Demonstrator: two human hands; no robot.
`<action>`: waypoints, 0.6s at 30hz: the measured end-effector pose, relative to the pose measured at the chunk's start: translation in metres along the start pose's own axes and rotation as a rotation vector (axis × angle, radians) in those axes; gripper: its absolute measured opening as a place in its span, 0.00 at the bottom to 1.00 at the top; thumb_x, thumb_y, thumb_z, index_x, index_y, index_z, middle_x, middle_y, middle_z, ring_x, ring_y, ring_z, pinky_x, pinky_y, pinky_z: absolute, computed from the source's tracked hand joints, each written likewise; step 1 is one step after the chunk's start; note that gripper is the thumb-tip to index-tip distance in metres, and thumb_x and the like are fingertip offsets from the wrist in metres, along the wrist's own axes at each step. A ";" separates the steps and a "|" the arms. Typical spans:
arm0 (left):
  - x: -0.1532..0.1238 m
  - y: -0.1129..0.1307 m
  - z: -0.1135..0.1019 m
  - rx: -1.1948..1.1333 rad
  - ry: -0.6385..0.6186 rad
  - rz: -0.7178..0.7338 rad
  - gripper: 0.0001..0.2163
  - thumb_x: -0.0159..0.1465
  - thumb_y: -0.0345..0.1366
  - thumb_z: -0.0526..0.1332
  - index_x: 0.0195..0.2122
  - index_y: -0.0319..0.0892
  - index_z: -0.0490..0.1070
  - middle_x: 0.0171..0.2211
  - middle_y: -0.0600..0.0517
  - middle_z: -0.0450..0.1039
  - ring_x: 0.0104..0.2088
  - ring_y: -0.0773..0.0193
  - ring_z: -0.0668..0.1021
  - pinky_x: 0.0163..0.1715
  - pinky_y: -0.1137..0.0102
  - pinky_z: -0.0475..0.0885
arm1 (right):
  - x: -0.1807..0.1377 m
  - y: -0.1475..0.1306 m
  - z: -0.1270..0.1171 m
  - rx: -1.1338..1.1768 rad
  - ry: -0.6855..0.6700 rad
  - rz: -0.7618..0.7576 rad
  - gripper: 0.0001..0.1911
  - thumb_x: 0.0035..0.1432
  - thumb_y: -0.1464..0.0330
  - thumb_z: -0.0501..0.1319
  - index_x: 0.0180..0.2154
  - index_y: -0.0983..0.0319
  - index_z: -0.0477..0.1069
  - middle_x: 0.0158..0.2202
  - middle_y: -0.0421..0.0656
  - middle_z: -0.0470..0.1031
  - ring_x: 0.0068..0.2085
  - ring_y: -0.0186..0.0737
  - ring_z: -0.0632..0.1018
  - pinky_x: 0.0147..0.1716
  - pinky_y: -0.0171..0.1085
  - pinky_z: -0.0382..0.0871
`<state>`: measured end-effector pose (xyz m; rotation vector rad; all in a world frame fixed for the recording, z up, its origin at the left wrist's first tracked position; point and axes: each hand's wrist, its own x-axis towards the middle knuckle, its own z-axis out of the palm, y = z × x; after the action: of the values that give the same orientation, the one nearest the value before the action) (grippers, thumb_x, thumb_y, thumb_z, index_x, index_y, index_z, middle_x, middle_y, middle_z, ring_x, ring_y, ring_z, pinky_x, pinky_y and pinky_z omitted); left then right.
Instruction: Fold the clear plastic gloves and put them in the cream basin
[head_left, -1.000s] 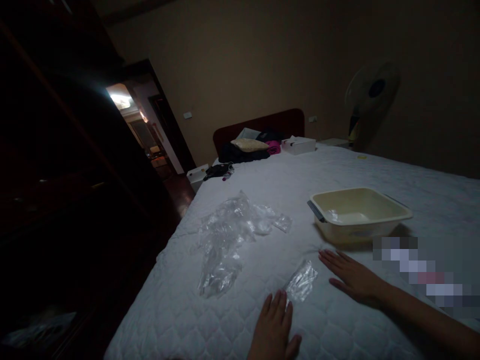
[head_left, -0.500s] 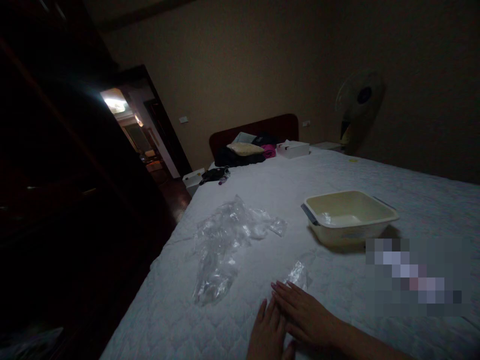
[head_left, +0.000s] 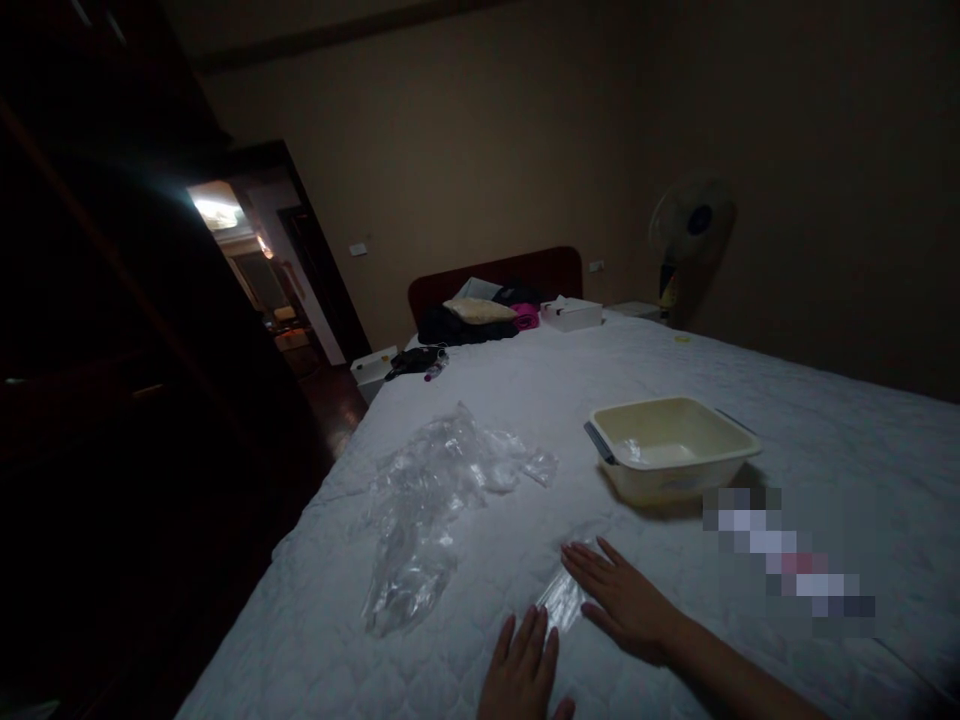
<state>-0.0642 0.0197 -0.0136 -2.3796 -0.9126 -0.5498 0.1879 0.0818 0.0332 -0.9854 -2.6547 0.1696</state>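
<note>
A small clear plastic bag lies flat on the quilted white bed cover, between my two hands. My left hand rests at its near end with fingers stretched out. Over its far right edge lies my right hand, flat, thumb and fingers apart. To the left spreads a pile of crumpled clear plastic bags. Beyond my right hand stands a cream plastic basin with grey handles; something clear and shiny shows inside it.
A blurred-out item lies right of my right hand. Near the headboard are a heap of clothes and a white box. A fan stands at the back right. An open doorway is at the left.
My hands, which were together and overlapping, have moved apart. The right hand has slid up along the small bag, showing more of it flattened. The view has shifted slightly.
</note>
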 end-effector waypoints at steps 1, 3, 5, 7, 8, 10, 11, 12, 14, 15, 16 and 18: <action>0.001 0.001 0.000 0.005 0.001 -0.003 0.27 0.59 0.48 0.53 0.56 0.39 0.59 0.55 0.46 0.64 0.55 0.54 0.65 0.50 0.59 0.62 | 0.000 -0.001 0.002 -0.017 0.026 0.011 0.31 0.64 0.59 0.46 0.63 0.56 0.35 0.64 0.45 0.45 0.63 0.45 0.51 0.60 0.55 0.41; 0.004 0.002 -0.002 0.009 -0.011 -0.011 0.27 0.59 0.48 0.53 0.57 0.39 0.58 0.56 0.46 0.63 0.56 0.53 0.65 0.51 0.58 0.61 | 0.000 -0.003 0.005 -0.044 0.084 0.026 0.31 0.64 0.59 0.46 0.63 0.57 0.36 0.64 0.45 0.46 0.63 0.44 0.53 0.60 0.53 0.41; 0.005 0.004 -0.004 0.005 -0.029 -0.024 0.27 0.59 0.47 0.52 0.57 0.40 0.58 0.56 0.47 0.62 0.56 0.53 0.65 0.51 0.57 0.60 | 0.000 -0.004 0.007 -0.058 0.124 0.031 0.30 0.64 0.59 0.46 0.63 0.57 0.37 0.64 0.45 0.47 0.62 0.43 0.54 0.60 0.52 0.42; 0.005 0.005 -0.005 -0.009 -0.046 -0.040 0.26 0.59 0.47 0.52 0.57 0.41 0.58 0.57 0.47 0.62 0.56 0.54 0.64 0.52 0.57 0.60 | 0.000 -0.003 0.007 -0.056 0.134 0.029 0.30 0.64 0.58 0.46 0.63 0.57 0.37 0.64 0.45 0.47 0.62 0.42 0.54 0.60 0.51 0.42; 0.005 0.006 -0.005 -0.019 -0.056 -0.043 0.26 0.59 0.47 0.52 0.57 0.41 0.58 0.57 0.47 0.61 0.56 0.54 0.64 0.52 0.57 0.60 | 0.000 -0.003 0.007 -0.053 0.128 0.032 0.31 0.64 0.58 0.46 0.63 0.57 0.37 0.64 0.45 0.47 0.62 0.43 0.54 0.60 0.51 0.41; 0.004 0.006 -0.006 -0.037 -0.076 -0.046 0.27 0.59 0.47 0.52 0.58 0.41 0.57 0.57 0.47 0.60 0.57 0.54 0.64 0.52 0.57 0.60 | -0.001 -0.002 0.007 -0.039 0.109 0.043 0.31 0.64 0.58 0.46 0.63 0.57 0.36 0.64 0.44 0.46 0.63 0.43 0.53 0.61 0.51 0.41; 0.004 0.006 -0.006 -0.046 -0.089 -0.046 0.27 0.59 0.47 0.53 0.58 0.41 0.56 0.58 0.47 0.60 0.57 0.53 0.63 0.52 0.57 0.60 | -0.001 -0.002 0.007 -0.029 0.099 0.050 0.30 0.64 0.58 0.46 0.63 0.56 0.36 0.64 0.44 0.46 0.63 0.43 0.53 0.61 0.51 0.40; 0.003 0.006 -0.006 -0.054 -0.100 -0.045 0.27 0.59 0.47 0.53 0.59 0.41 0.55 0.58 0.47 0.59 0.57 0.53 0.63 0.53 0.57 0.60 | -0.001 -0.002 0.007 -0.019 0.092 0.055 0.30 0.64 0.58 0.45 0.63 0.56 0.36 0.64 0.44 0.45 0.63 0.43 0.52 0.61 0.51 0.41; 0.003 0.005 -0.006 -0.070 -0.110 -0.048 0.28 0.59 0.46 0.53 0.59 0.41 0.54 0.58 0.47 0.59 0.57 0.54 0.63 0.53 0.57 0.59 | -0.002 -0.002 0.008 -0.001 0.080 0.062 0.30 0.64 0.58 0.45 0.63 0.55 0.36 0.64 0.43 0.45 0.63 0.43 0.52 0.61 0.51 0.41; 0.003 0.005 -0.006 -0.076 -0.113 -0.050 0.28 0.59 0.45 0.53 0.59 0.41 0.54 0.58 0.47 0.58 0.57 0.54 0.63 0.53 0.57 0.59 | -0.002 -0.002 0.008 0.005 0.072 0.064 0.30 0.64 0.58 0.45 0.63 0.55 0.36 0.64 0.43 0.45 0.63 0.43 0.52 0.61 0.51 0.41; 0.003 0.005 -0.007 -0.082 -0.115 -0.050 0.28 0.60 0.45 0.53 0.59 0.41 0.54 0.58 0.47 0.58 0.58 0.54 0.63 0.53 0.57 0.59 | -0.002 -0.002 0.008 0.008 0.062 0.068 0.30 0.64 0.57 0.46 0.63 0.55 0.36 0.64 0.43 0.45 0.63 0.43 0.52 0.61 0.51 0.41; 0.004 0.004 -0.009 -0.087 -0.119 -0.052 0.27 0.60 0.45 0.53 0.59 0.41 0.54 0.59 0.47 0.58 0.57 0.54 0.63 0.53 0.57 0.59 | -0.002 -0.002 0.008 0.007 0.042 0.075 0.31 0.64 0.57 0.46 0.63 0.54 0.35 0.64 0.42 0.44 0.63 0.44 0.51 0.60 0.53 0.41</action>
<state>-0.0600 0.0135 -0.0061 -2.4957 -1.0237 -0.4808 0.1854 0.0793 0.0252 -1.0743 -2.5790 0.1729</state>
